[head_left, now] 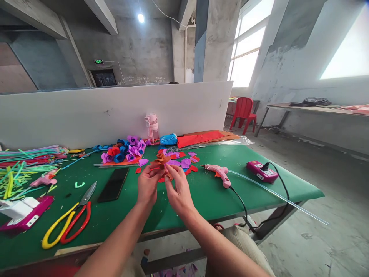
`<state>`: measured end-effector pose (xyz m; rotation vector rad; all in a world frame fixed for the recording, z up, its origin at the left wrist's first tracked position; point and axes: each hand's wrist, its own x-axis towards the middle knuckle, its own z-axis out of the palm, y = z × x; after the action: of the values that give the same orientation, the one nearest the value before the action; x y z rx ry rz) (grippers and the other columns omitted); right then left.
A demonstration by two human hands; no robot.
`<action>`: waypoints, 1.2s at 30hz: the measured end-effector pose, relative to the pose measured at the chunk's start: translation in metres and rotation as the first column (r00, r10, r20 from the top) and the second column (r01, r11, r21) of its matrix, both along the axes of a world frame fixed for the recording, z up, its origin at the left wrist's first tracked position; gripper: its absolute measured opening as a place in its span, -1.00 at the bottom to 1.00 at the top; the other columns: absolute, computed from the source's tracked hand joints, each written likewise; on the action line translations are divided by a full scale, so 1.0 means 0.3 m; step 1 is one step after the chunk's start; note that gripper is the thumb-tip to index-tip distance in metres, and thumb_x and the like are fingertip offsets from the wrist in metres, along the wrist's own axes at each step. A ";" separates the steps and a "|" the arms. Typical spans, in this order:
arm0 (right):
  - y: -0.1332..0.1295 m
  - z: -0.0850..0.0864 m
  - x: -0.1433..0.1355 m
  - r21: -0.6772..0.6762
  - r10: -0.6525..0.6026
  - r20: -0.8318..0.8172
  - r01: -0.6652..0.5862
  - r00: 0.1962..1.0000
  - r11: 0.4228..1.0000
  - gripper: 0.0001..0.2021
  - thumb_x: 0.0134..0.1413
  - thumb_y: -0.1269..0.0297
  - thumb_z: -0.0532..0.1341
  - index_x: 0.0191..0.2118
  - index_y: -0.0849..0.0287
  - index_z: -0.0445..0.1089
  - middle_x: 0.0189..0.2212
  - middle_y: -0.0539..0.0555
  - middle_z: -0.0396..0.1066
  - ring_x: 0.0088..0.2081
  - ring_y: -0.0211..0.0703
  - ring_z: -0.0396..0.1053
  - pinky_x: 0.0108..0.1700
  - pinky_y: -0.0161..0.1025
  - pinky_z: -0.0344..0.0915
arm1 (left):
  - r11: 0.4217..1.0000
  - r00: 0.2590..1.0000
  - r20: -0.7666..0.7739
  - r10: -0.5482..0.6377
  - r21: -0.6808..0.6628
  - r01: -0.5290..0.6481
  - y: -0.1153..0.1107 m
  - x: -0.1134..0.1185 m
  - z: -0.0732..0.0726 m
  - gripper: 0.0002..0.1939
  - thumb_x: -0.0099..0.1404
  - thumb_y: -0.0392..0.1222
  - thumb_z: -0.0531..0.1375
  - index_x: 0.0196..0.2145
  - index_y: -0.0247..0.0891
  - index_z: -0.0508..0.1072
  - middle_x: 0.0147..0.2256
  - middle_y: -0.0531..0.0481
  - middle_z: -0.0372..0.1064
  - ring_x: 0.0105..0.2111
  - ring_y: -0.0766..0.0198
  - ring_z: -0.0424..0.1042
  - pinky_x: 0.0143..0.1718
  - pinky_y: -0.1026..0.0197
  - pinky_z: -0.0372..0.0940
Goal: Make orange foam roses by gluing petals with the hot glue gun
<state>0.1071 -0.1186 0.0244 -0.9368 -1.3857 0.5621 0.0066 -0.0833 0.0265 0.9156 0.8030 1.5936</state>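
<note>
Between both hands is an orange paper flower (160, 159), held above the green table near its middle. My left hand (149, 180) is closed, its fingers pinching the flower from the left. On the right side, my right hand (179, 187) has its thumb and fingertips at the flower's base; the exact grip is partly hidden. Loose purple and red paper petals (186, 163) lie just behind the hands. To the right rests a pink glue gun (219, 173) with a long clear glue stick (259, 186) in its back.
Scissors (83, 207) and a black phone (113, 184) lie left of my hands. Finished paper flowers (127, 149), a pink bottle (152, 127) and red paper (201, 138) stand or lie along the back. A corded magenta power strip (261, 172) sits right; coloured strips (25, 169) pile left.
</note>
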 end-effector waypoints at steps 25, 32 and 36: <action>0.073 -0.001 0.095 -0.306 0.179 -0.343 -0.290 0.922 0.907 -0.64 -0.25 0.06 0.38 -0.35 0.23 0.49 -0.39 0.08 0.52 -0.38 -0.17 0.43 -0.31 -0.27 0.34 | 0.947 0.947 -0.014 -0.320 -0.033 0.320 -0.025 0.010 0.005 -0.60 -0.07 -0.29 0.41 -0.23 -0.25 0.45 -0.35 0.02 0.53 -0.37 0.32 0.47 -0.28 0.27 0.33; 0.076 0.005 0.099 -0.295 0.196 -0.352 -0.307 0.915 0.905 -0.68 -0.23 0.06 0.35 -0.38 0.21 0.50 -0.48 0.05 0.49 -0.48 -0.20 0.40 -0.38 -0.27 0.32 | 0.942 0.942 -0.035 -0.334 -0.054 0.332 -0.026 0.008 0.004 -0.64 -0.08 -0.31 0.40 -0.28 -0.25 0.44 -0.31 -0.01 0.53 -0.34 0.29 0.49 -0.27 0.25 0.34; 0.082 0.004 0.114 -0.300 0.240 -0.402 -0.374 0.884 0.877 -0.67 -0.12 0.00 0.27 -0.37 0.20 0.52 -0.46 0.06 0.50 -0.40 -0.18 0.42 -0.26 -0.24 0.33 | 0.944 0.946 -0.023 -0.323 -0.073 0.321 -0.025 0.006 0.001 -0.66 -0.07 -0.31 0.40 -0.31 -0.26 0.43 -0.36 0.01 0.53 -0.36 0.30 0.49 -0.26 0.25 0.35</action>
<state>0.1412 -0.0938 0.0256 -0.8541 -1.1220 1.2168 0.0083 -0.0908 0.0268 0.9730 0.6870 1.2608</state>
